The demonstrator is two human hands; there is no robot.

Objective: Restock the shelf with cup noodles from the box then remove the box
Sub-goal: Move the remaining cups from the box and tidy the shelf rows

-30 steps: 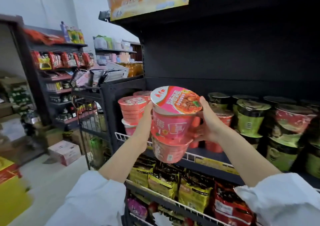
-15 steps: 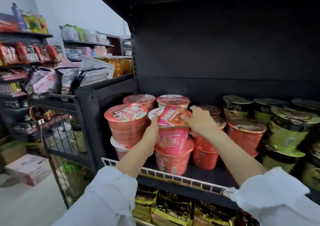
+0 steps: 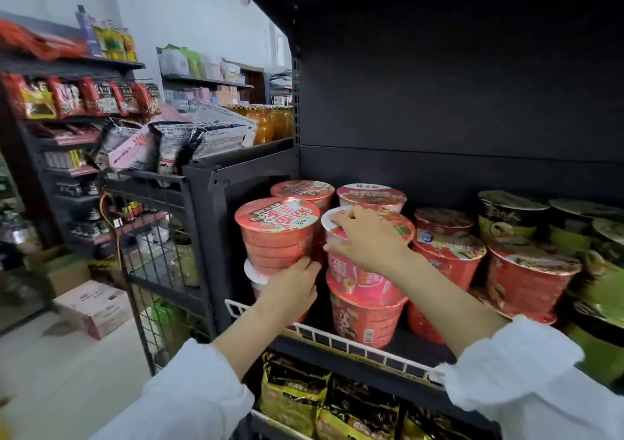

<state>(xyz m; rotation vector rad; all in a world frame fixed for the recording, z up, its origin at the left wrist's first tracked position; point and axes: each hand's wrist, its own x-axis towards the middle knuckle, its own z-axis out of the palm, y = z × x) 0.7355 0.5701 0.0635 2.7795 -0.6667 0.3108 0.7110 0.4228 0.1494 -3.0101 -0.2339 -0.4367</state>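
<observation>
A black metal shelf point(image 3: 354, 355) with a white wire front rail point(image 3: 337, 338) carries stacked cup noodles. The right hand point(image 3: 368, 240) lies over the lid of a pink plastic noodle cup point(image 3: 358, 275), fingers point(image 3: 341, 218) curled on its rim; this cup stands on a red noodle cup point(image 3: 364, 318) just behind the rail. Left of that stack, the left hand point(image 3: 293, 284) presses the side of a white-rimmed lower cup point(image 3: 253, 275), beneath a red ribbed noodle cup point(image 3: 277, 233). Green noodle cups point(image 3: 510, 216) stand farther right along the rail.

Bright daylight on the aisle at left – the shelf recess stays dim, edges bowed and softly blurred.
</observation>
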